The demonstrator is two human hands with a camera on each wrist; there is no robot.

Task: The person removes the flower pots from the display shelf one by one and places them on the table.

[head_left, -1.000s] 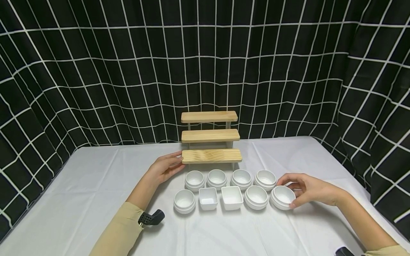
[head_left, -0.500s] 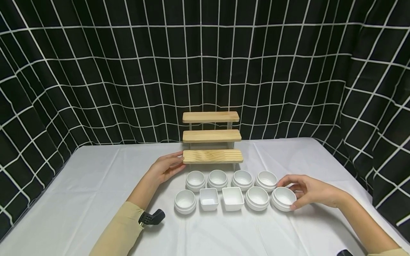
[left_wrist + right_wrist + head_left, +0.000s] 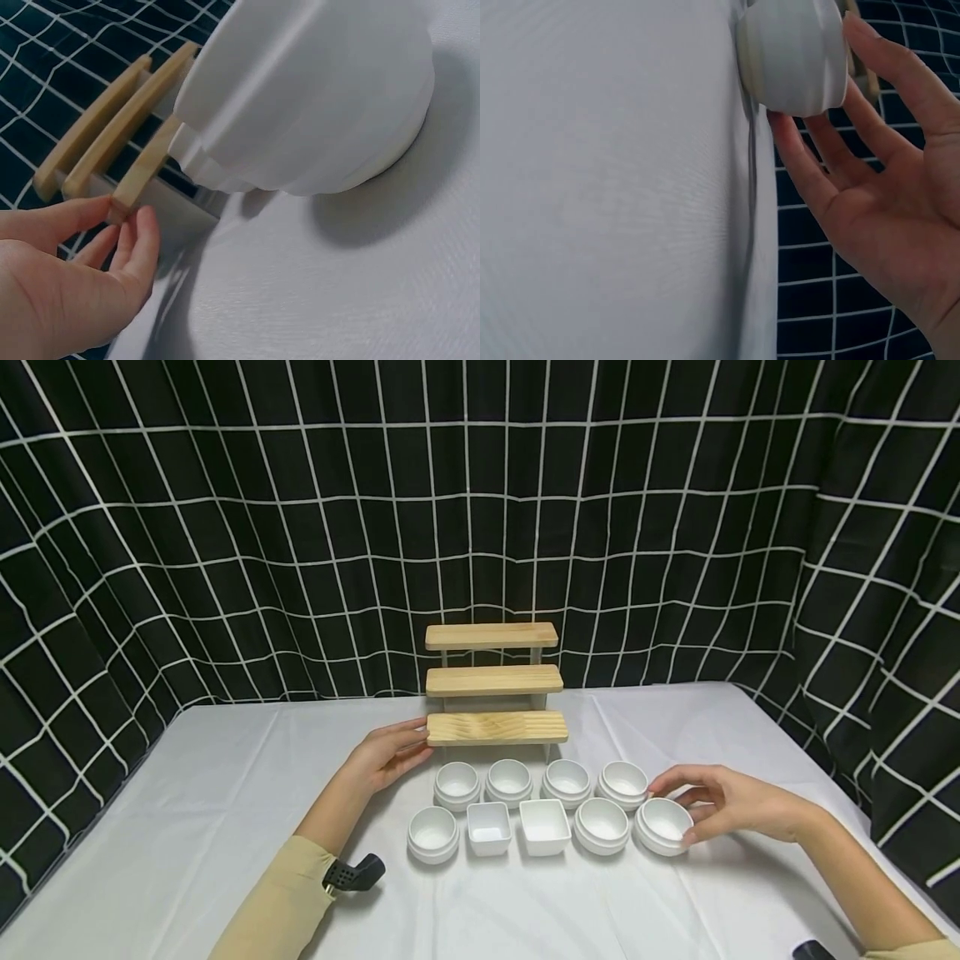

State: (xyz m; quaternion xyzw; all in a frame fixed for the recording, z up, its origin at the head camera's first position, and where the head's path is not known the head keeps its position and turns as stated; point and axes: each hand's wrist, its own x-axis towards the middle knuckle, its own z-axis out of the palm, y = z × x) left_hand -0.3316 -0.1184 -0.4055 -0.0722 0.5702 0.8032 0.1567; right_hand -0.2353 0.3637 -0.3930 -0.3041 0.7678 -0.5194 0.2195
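A three-tier display stand with wooden shelves (image 3: 497, 727) stands mid-table. My left hand (image 3: 387, 755) is at the left end of its lowest shelf; in the left wrist view the thumb and fingers (image 3: 148, 238) pinch that board end. My right hand (image 3: 733, 806) holds the rightmost round white bowl (image 3: 664, 823) of the front row, thumb on the near side and fingers at the far side. In the right wrist view the fingers lie around this bowl (image 3: 793, 56), which sits on the cloth.
Several white bowls stand in two rows before the stand, among them round bowls (image 3: 602, 827) and two square bowls (image 3: 544, 828). A white cloth (image 3: 525, 910) covers the table. Black gridded curtains (image 3: 337, 527) hang behind and at both sides.
Both hands keep their places on the shelf and the bowl. Only the head view shifts slightly; the bowls and stand stay put.
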